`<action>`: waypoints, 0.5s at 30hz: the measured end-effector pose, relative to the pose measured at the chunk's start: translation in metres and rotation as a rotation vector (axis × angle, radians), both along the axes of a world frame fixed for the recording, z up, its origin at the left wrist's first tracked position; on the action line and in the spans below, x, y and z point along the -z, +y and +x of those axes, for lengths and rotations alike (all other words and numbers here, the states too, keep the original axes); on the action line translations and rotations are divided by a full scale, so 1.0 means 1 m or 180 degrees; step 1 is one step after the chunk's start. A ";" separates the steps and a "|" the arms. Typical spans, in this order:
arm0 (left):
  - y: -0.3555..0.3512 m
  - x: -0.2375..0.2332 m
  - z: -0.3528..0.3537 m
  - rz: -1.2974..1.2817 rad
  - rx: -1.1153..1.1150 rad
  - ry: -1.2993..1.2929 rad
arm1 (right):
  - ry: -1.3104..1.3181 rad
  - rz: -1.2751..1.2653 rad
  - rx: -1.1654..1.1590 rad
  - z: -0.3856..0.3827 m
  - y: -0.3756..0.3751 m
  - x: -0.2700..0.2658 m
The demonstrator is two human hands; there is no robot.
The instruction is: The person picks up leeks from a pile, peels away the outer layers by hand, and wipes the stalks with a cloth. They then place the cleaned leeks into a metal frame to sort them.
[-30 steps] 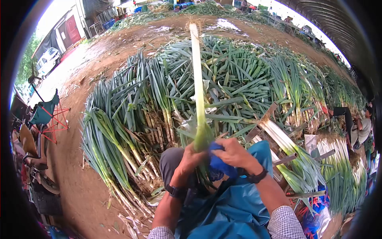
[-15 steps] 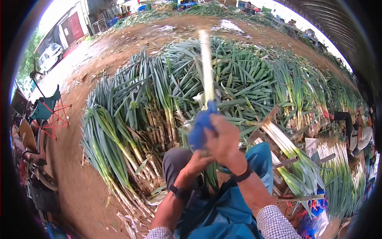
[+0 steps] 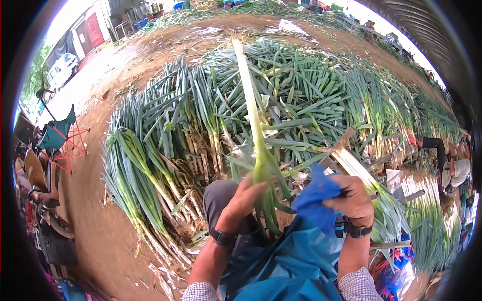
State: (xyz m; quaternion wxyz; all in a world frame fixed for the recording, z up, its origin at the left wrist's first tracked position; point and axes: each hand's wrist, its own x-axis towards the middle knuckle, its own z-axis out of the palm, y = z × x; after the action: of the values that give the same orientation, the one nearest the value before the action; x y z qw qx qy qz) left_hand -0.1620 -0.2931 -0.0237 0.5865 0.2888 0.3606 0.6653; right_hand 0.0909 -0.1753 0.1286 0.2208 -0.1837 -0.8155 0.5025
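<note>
Brown earth floor [image 3: 93, 215] runs round the work spot, strewn with leaf scraps; a wide heap of dark green leek tops [image 3: 301, 83] fills 12 to 1 o'clock. Long leeks with dirty pale stems [image 3: 155, 193] lie at 8 to 9 o'clock, and white-stemmed leeks [image 3: 354, 168] rest slanted on a wooden rack at 3 to 4 o'clock. A co-worker [image 3: 454, 173] sits at 3 o'clock, well apart.

Single long leek with white shaft [image 3: 252, 103] is upright in front of the person, rooted end up, long axis close to 12–6 o'clock, tip tilted slightly toward 11. Left hand [image 3: 245, 198] is closed round its green part below the shaft, so it is the nearer hand; loose leaves hang below the grip toward 6 o'clock. Right hand [image 3: 355, 198] grasps a crumpled blue cloth [image 3: 317, 195], blurred, over the teal apron [image 3: 281, 256]. Cloth and right hand are off the leek, at its 4 o'clock side; shaft is bare.

Versus the earlier frame: right hand and cloth have moved from the leek, beside the left hand, out toward 4 o'clock. Root end now leans more to 11, roots visible again. Left hand keeps its hold.
</note>
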 end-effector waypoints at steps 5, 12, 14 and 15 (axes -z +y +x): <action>-0.003 0.031 -0.012 0.1790 -0.0729 0.3723 | -0.0867 0.0144 -0.0754 -0.067 -0.007 0.041; -0.006 0.005 0.010 0.0066 -0.0450 0.0211 | -0.0419 -0.0569 -0.0098 -0.086 -0.016 0.072; -0.003 0.005 0.011 0.0032 -0.0507 0.0394 | -0.0703 -0.0133 0.0026 -0.090 -0.008 0.073; -0.001 0.004 0.012 0.0026 -0.0534 0.0485 | -0.0789 -0.0297 0.0003 -0.091 -0.002 0.076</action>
State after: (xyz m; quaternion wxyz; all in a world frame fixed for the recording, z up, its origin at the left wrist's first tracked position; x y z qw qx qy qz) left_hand -0.1496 -0.2937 -0.0274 0.4985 0.3097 0.4243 0.6897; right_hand 0.0002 -0.1777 0.0524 0.1099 -0.2548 -0.8121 0.5133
